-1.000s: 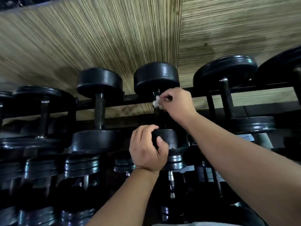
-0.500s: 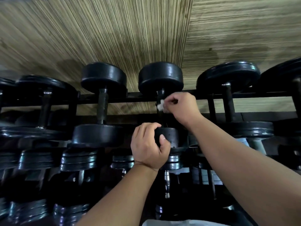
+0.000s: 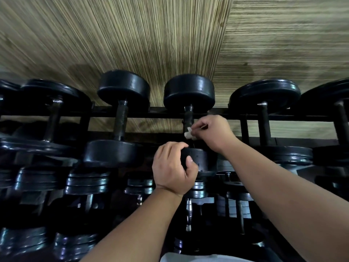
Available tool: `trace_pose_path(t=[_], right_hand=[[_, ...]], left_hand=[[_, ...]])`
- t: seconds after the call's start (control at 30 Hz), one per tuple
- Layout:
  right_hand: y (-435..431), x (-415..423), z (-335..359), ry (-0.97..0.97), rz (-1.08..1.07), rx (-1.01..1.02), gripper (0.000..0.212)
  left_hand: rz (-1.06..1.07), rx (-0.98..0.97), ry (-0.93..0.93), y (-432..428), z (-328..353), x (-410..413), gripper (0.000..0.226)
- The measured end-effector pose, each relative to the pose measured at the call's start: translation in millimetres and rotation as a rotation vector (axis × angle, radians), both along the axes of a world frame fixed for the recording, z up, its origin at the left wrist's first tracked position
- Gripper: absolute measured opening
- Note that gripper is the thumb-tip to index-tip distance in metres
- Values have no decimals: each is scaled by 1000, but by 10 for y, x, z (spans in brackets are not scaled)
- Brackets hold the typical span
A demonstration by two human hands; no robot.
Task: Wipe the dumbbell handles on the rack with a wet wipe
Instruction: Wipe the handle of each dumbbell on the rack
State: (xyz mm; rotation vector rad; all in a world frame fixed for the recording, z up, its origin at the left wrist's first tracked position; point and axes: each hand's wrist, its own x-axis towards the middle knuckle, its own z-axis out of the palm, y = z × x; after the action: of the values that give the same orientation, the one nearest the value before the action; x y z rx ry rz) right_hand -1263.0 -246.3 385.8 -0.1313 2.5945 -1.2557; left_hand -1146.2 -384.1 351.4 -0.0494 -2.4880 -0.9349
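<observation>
A black dumbbell (image 3: pixel 189 91) lies across the top tier of the rack (image 3: pixel 245 115), its dark handle (image 3: pixel 188 115) running toward me. My right hand (image 3: pixel 212 132) pinches a small crumpled white wet wipe (image 3: pixel 188 134) against the lower part of that handle. My left hand (image 3: pixel 172 168) grips the dumbbell's near head (image 3: pixel 201 159) from the left, with the thumb on its face.
More black dumbbells sit on the top tier to the left (image 3: pixel 120 118) and right (image 3: pixel 265 118). Lower tiers hold several plate-loaded dumbbells (image 3: pixel 86 182) with chrome handles. A striped wood-look wall (image 3: pixel 151 44) rises behind the rack.
My right hand has slid the wipe down the handle toward the near head. The left hand has kept its grip. The view has tilted slightly.
</observation>
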Motion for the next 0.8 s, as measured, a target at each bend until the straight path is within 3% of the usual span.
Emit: trace_pose_path(t=[0.2, 0.3, 0.4, 0.47, 0.63, 0.8], right_hand=[[-151, -133, -17, 75, -222, -78, 5], [-91, -17, -1, 83, -52, 54, 7], [59, 43, 17, -56, 183, 195, 11], [142, 71, 56, -65, 222, 236, 9], [349, 196, 309, 35, -30, 75, 10], [794, 339, 609, 97, -129, 79, 9]], left_hand=[[23, 7, -21, 11, 9, 8, 38], [11, 11, -23, 4, -3, 2, 38], [14, 10, -12, 3, -13, 16, 38], [19, 8, 9, 6, -22, 16, 38], [35, 3, -3, 16, 3, 37, 36], [16, -3, -199, 56, 138, 50, 36]])
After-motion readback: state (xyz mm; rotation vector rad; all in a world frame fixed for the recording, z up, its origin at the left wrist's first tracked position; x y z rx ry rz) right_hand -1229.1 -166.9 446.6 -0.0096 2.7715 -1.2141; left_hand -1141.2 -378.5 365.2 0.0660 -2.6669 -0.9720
